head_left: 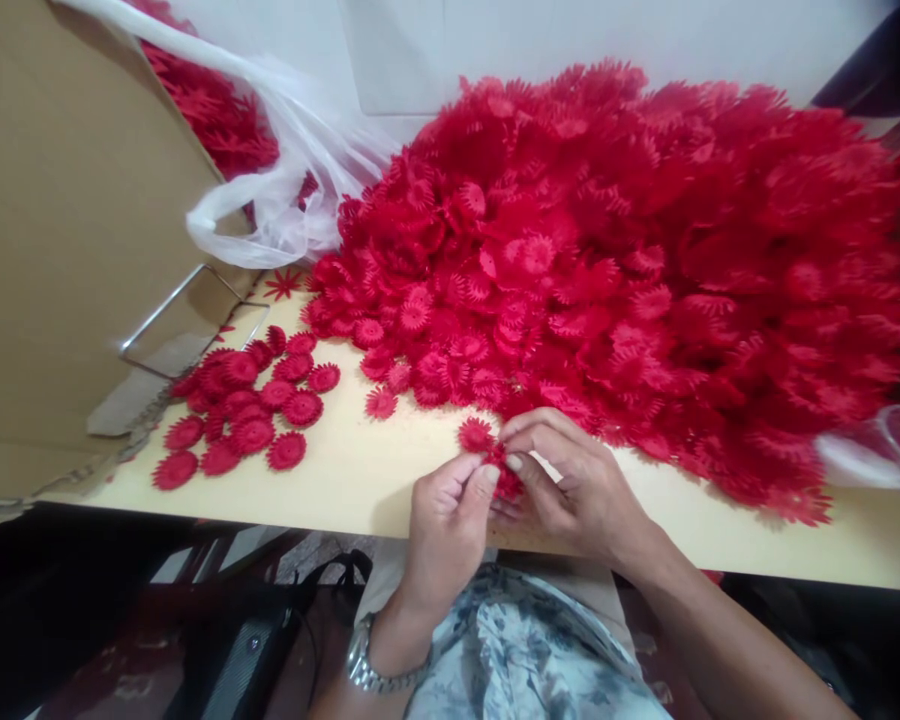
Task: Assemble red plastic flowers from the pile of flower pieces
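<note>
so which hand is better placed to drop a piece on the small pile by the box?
Likely left. The left hand is on the side of the small pile; the right hand would have to cross over it.

left hand (446,525): bare, no glove, no rings visible
left wrist: metal-link wristwatch (367,665), silver tone, bracelet band
right hand (574,485): bare, no glove, nails short
right forearm: bare, no sleeve in view
clothing: patterned fabric (525,650) over the lap, pale grey-blue with darker leaf-like print
</note>
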{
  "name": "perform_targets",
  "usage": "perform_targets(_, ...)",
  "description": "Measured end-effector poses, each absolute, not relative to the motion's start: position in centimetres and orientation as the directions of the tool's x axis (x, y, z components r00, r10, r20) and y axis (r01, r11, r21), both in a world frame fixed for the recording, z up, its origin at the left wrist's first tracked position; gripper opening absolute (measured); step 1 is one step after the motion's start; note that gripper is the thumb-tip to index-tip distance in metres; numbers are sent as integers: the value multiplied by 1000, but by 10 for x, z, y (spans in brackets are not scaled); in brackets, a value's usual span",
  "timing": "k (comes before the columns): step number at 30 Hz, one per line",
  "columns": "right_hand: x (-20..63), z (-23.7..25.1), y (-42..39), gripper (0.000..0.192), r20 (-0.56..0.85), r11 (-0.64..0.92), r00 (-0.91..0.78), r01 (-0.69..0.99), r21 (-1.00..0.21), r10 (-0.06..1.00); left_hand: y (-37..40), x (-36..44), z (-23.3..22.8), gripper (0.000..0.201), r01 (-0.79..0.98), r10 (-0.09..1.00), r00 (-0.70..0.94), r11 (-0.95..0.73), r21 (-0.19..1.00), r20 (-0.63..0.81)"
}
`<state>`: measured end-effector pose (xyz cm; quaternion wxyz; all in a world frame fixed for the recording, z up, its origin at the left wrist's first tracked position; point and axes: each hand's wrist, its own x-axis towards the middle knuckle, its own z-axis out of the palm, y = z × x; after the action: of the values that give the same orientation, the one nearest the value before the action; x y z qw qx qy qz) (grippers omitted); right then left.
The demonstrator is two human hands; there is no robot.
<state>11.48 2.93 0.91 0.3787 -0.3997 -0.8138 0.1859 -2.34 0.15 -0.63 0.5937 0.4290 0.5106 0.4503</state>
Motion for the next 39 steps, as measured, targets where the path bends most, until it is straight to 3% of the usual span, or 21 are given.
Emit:
perform_targets(6,116,12,33,11,557,616,-331,638,-463,762,0,-24,-2,30,-103,978,48,207,973,-203)
perform_targets(13,149,20,59,16,577,342,-211,931,-126,789,1,-28,0,27,-216,972,9,232,948,-236)
perform_targets(15,147,24,56,18,567,382,-217,905,-189,795,2,-28,-1,26,-219,972,17,231,948,-233)
perform_targets(18,134,28,44,16,388,480,-303,697,-533,870,2,-28,-2,25,-205,978,65,207,957,-197)
perform_targets(20,124,27,37,8,194,387,-385,525,-758,902,1,-28,-3,26,-202,981,97,187,961,-171)
perform_targets(23,117,21,32,11,88,230,-359,375,-898,929,-1,-28,-2,27,-201,977,120,200,959,-178)
perform_targets(26,116,14,30,11,139,252,-310,362,-897,940,-3,-27,0,24,-200,977,105,206,958,-188)
perform_targets(34,112,10,26,17,311,459,-349,527,-715,884,2,-21,-3,15,-230,976,22,215,949,-216)
perform_targets(39,108,7,24,25,364,492,-331,577,-652,871,3,-18,-6,6,-265,981,-52,166,950,-186)
